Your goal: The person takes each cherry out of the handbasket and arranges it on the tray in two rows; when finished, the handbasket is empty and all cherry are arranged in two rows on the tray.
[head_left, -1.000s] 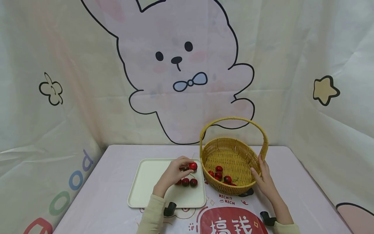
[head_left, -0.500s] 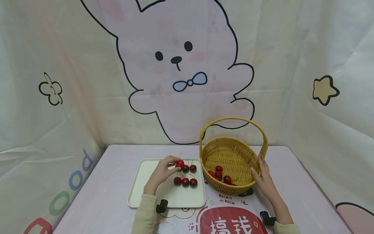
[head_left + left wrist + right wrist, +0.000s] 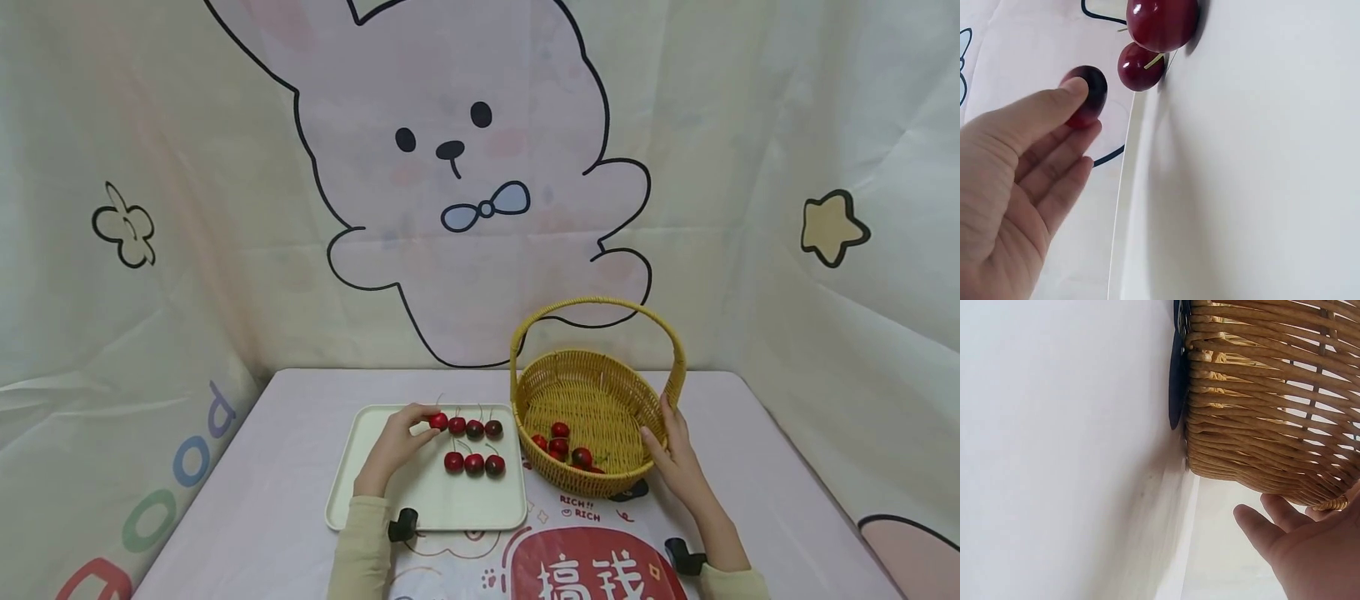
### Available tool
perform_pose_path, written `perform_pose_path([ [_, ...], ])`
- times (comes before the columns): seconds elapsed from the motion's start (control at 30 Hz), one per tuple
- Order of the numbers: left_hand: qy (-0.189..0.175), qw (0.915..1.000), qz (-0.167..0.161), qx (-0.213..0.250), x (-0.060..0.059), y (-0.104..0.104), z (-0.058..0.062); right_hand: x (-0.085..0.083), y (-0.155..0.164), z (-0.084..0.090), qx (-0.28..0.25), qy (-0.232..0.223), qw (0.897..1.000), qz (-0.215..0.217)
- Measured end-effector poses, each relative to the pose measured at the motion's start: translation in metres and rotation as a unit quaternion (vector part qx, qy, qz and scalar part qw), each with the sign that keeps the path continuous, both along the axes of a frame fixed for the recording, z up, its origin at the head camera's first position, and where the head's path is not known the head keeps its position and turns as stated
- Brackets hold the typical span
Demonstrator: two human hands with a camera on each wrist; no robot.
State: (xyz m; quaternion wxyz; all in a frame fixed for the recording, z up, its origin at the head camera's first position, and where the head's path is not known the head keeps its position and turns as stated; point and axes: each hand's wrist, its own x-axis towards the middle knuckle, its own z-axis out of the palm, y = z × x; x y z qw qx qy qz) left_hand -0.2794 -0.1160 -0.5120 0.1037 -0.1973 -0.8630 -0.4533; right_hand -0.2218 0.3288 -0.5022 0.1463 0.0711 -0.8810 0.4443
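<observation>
My left hand [image 3: 429, 423] pinches a red cherry [image 3: 438, 421] between thumb and fingers at the left end of a row of cherries [image 3: 475, 429] near the far edge of the cream tray [image 3: 375, 492]. A second row of three cherries [image 3: 474, 463] lies nearer to me. In the left wrist view the hand [image 3: 1085, 115] holds the dark red cherry [image 3: 1088, 94], with two more cherries [image 3: 1141, 65] beyond. My right hand [image 3: 667, 454] rests with straight fingers [image 3: 1272, 515] against the right wall of the yellow wicker basket [image 3: 600, 396], which holds several cherries [image 3: 558, 447].
The tray and the basket [image 3: 1260, 412] stand side by side on a pale pink table [image 3: 285, 433] with a red printed mat [image 3: 592, 575] at the front. A rabbit-print cloth backdrop [image 3: 465, 167] closes off the back and both sides.
My left hand has carried the cherry leftward along the tray's far side, from beside the basket to the left end of the upper row. The right hand has stayed on the basket.
</observation>
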Motion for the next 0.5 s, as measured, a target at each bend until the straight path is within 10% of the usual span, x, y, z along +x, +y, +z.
perform_pose_path([
  [0.5,-0.093,0.9950,0.032,-0.017,-0.011,-0.008,-0.005,-0.001,-0.001,-0.002,0.002,0.000,1.000,-0.005],
])
